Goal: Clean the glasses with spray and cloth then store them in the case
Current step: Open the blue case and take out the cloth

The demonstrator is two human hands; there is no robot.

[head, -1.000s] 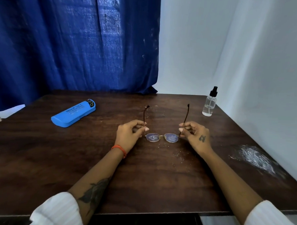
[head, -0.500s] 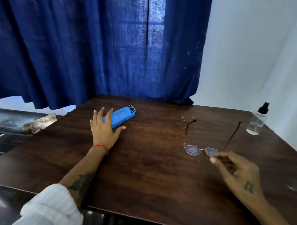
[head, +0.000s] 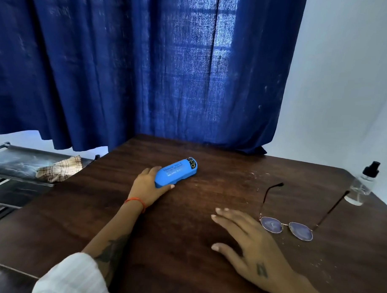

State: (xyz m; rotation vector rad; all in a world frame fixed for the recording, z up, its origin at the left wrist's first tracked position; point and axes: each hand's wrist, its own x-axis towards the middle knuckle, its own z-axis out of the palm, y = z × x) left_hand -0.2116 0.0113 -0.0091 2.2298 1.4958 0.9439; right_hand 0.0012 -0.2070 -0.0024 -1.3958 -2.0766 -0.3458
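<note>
The blue glasses case (head: 177, 172) lies closed on the dark wooden table (head: 184, 266), toward the back left. My left hand (head: 146, 188) is wrapped around its near end, thumb along the front edge. The glasses (head: 286, 229) rest on the table at the right with both arms unfolded and pointing away from me. My right hand (head: 248, 247) hovers just left of the lenses, fingers spread, holding nothing. A small clear spray bottle (head: 362, 185) with a black cap stands at the table's far right edge.
A checked cloth (head: 60, 169) lies on a dark metal rack (head: 14, 162) to the left of the table. A blue curtain (head: 147, 68) hangs behind the table's back edge. White specks dot the wood near the glasses.
Both hands have let go of the glasses, which now lie on the table. My left hand reached left and closed on the case; my right hand drifted left of the lenses. My view turned left.
</note>
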